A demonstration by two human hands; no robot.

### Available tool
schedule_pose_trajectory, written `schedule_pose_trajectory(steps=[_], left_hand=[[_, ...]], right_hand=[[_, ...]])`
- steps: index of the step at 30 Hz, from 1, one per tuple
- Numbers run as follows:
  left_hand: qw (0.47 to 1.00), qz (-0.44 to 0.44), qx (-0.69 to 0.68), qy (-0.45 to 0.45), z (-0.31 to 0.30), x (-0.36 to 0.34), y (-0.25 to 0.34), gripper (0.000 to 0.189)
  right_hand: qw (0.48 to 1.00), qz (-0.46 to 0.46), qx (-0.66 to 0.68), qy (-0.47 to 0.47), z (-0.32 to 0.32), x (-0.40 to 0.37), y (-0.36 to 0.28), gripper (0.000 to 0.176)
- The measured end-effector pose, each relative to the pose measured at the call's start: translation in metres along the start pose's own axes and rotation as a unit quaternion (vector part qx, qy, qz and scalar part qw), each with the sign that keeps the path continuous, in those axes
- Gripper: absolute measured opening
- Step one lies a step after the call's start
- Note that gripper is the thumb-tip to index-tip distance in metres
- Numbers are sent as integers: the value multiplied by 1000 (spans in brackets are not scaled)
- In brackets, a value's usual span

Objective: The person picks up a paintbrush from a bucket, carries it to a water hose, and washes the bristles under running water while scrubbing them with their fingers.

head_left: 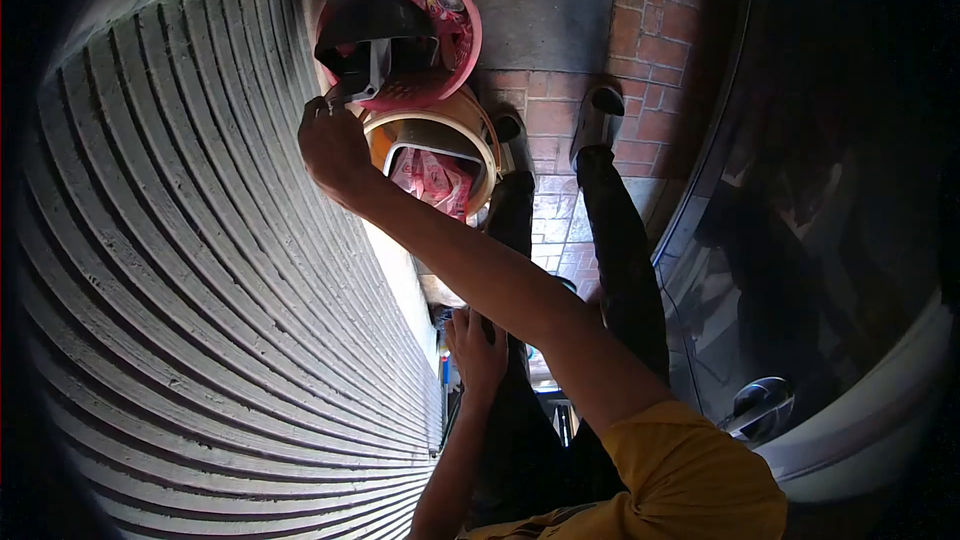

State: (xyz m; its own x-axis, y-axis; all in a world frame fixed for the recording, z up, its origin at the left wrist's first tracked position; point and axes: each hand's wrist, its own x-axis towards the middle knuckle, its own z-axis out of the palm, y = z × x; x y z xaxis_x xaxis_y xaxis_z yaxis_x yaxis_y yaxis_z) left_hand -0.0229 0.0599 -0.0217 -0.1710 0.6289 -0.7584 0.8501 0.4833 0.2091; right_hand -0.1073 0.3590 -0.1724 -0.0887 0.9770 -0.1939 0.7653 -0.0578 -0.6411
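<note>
My right hand (335,152) reaches across to the left, its fingers closed around the end of a grey handle. That handle appears to belong to a black dustpan-like scoop (375,15) with a dark hollow, which rests in the mouth of a pink plastic basket (475,35). Pink-and-white plastic wrappers (448,8) fill the basket around it. Just below stands a cream-rimmed bucket (487,165), with more pink wrappers (435,175) inside a pale-edged container. Lower down, my left hand (475,355) is beside my dark trouser leg, fingers extended and apparently holding nothing.
A ribbed grey wall (230,240) rises close on the left. My shoes (598,120) stand on red brick paving (550,120), beyond which lies a grey slab (540,5). On the right is a dark glossy car-like panel (800,270) with a handle (760,408).
</note>
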Motion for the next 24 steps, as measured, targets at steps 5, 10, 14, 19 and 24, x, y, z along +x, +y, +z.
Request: schedule_pose_trajectory(steps=[5, 10, 14, 19, 24], left_hand=[[975, 176, -108, 86, 26, 59, -22, 51], [937, 262, -93, 211, -14, 271, 98, 31], [917, 300, 153, 214, 23, 378, 78, 35], [968, 167, 186, 5, 12, 432, 76, 51], [924, 317, 5, 213, 23, 435, 48, 32]], right_hand=[[998, 9, -9, 58, -3, 9, -8, 42], [998, 35, 56, 23, -10, 27, -14, 29], [999, 19, 39, 2, -10, 32, -13, 21], [992, 48, 119, -11, -34, 42, -14, 21], [987, 66, 148, -5, -36, 49, -13, 23]])
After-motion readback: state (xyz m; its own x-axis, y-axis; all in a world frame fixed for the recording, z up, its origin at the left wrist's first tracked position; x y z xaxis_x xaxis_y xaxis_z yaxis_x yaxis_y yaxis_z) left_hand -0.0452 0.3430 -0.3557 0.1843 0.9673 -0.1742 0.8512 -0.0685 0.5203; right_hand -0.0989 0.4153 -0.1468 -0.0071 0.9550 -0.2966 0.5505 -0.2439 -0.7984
